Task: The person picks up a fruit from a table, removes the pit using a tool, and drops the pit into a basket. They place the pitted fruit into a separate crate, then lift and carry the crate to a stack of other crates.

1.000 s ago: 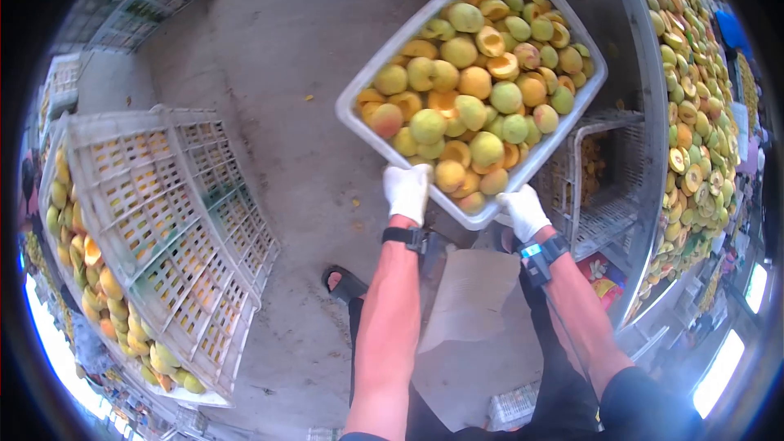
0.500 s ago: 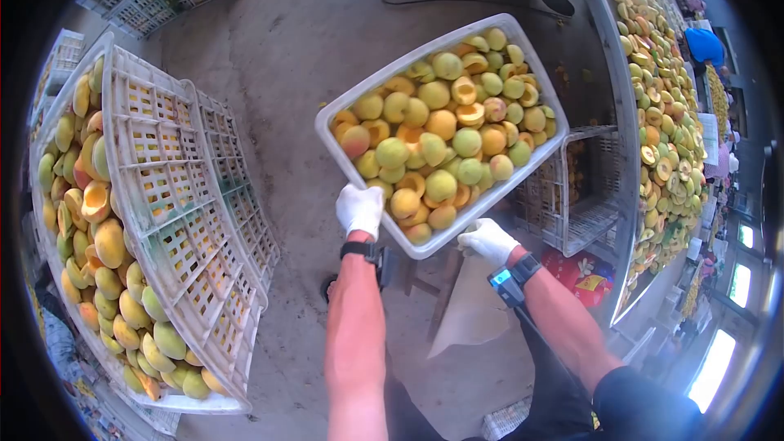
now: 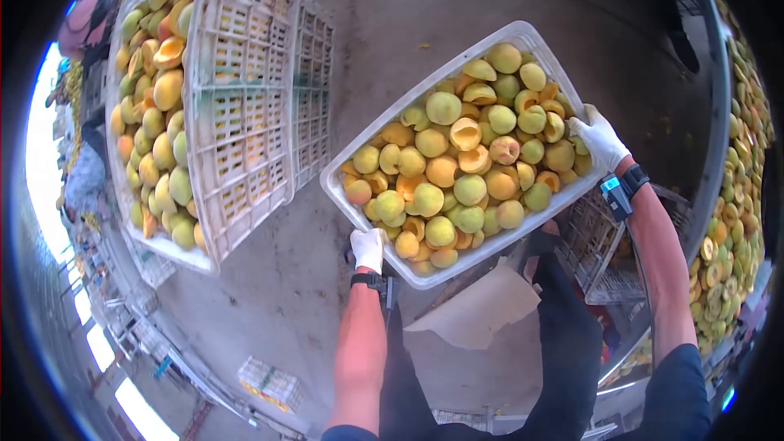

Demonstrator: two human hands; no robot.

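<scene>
The left hand (image 3: 368,249), in a white glove, was closed in a grip near the body, low in the middle of the view. Its wrist carried a black strap (image 3: 373,280), and the bare left forearm (image 3: 358,351) ran straight up from the near edge. The right hand (image 3: 599,139) — gloved in white too — was clamped farther off to the right, fingers curled inward. A dark band (image 3: 619,188) with a small blue face sat on that wrist. The right forearm (image 3: 657,269) was bare and stretched out, a dark sleeve (image 3: 678,392) at the upper arm.
</scene>
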